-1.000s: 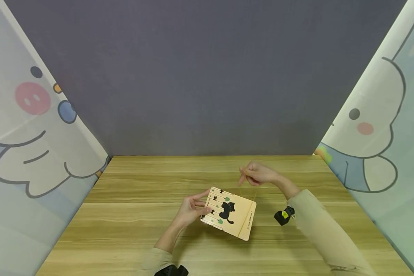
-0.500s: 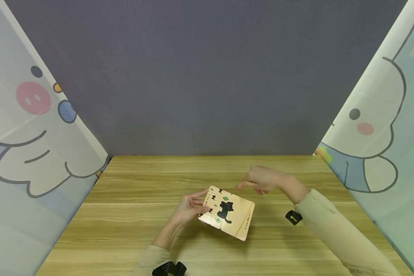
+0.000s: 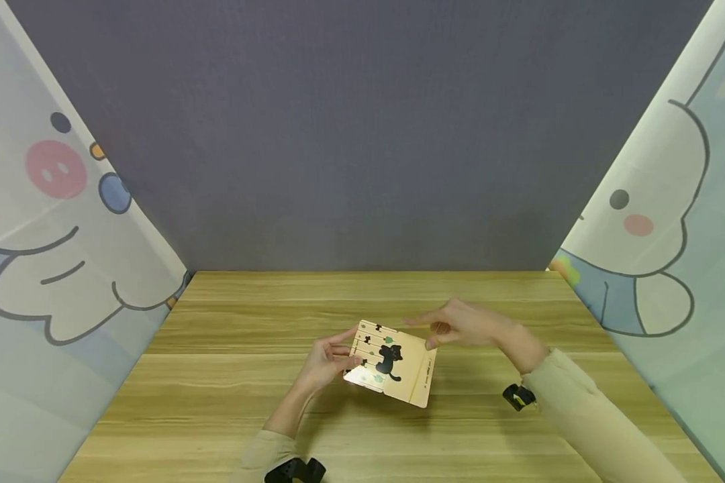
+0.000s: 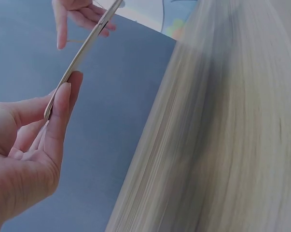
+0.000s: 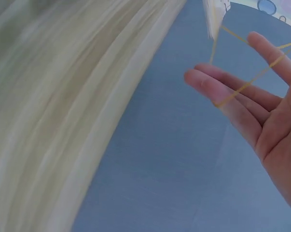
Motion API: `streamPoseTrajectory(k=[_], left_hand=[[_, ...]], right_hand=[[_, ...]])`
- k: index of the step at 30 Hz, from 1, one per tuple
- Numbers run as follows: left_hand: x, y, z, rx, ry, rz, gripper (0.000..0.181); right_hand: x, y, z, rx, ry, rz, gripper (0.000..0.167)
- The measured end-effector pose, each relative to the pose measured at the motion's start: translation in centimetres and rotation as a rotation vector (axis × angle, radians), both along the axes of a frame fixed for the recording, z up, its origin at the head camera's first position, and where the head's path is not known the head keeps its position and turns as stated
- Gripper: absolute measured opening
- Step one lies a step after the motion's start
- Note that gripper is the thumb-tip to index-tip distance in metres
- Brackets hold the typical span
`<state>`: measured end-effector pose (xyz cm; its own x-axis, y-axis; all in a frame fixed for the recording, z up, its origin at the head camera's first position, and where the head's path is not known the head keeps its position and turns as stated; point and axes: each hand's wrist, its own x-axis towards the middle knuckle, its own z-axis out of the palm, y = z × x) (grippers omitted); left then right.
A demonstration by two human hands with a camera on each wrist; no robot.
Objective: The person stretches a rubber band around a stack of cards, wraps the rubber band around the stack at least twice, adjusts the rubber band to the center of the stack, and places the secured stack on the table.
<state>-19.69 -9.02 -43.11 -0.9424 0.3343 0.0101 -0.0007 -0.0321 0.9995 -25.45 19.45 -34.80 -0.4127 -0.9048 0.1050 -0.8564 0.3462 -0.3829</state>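
Observation:
A cream notebook (image 3: 406, 367) with a black cat on its cover is held tilted above the table. My left hand (image 3: 325, 362) pinches its left edge, thumb on the cover and fingers behind; the left wrist view shows the notebook (image 4: 80, 55) edge-on in the left hand (image 4: 32, 159). A thin yellow rubber band (image 3: 421, 379) crosses the cover near its right end. In the right wrist view the rubber band (image 5: 254, 79) stretches from the notebook (image 5: 214, 19) over the spread, fairly straight fingers of my right hand (image 5: 266, 104). My right hand (image 3: 468, 323) is beside the notebook's upper right corner.
Beneath both hands lies a wood-grain table (image 3: 229, 376). A dark grey panel (image 3: 362, 134) rises behind it, and cartoon-printed curtains (image 3: 658, 268) flank both sides. Each wrist carries a black device (image 3: 518, 396).
My right hand has come down from above the notebook, its fingers now spread rather than bunched, its thumb nearer the cover. My left hand and the notebook have shifted slightly left and up.

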Motion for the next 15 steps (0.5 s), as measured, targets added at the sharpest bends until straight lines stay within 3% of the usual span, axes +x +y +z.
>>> streamPoseTrajectory(k=[6, 12, 15], left_hand=[[0.0, -0.3, -0.2, 0.025, 0.013, 0.054, 0.061], [0.0, -0.3, -0.5, 0.013, 0.026, 0.136, 0.060], [0.1, -0.3, -0.5, 0.023, 0.021, 0.179, 0.060]], right_hand=[[0.4, 0.2, -1.5, -0.098, -0.057, -0.025, 0.072], [1.3, 0.1, -2.3, -0.105, 0.023, -0.120, 0.086], [1.7, -0.1, -2.7, -0.114, 0.014, -0.169, 0.093]])
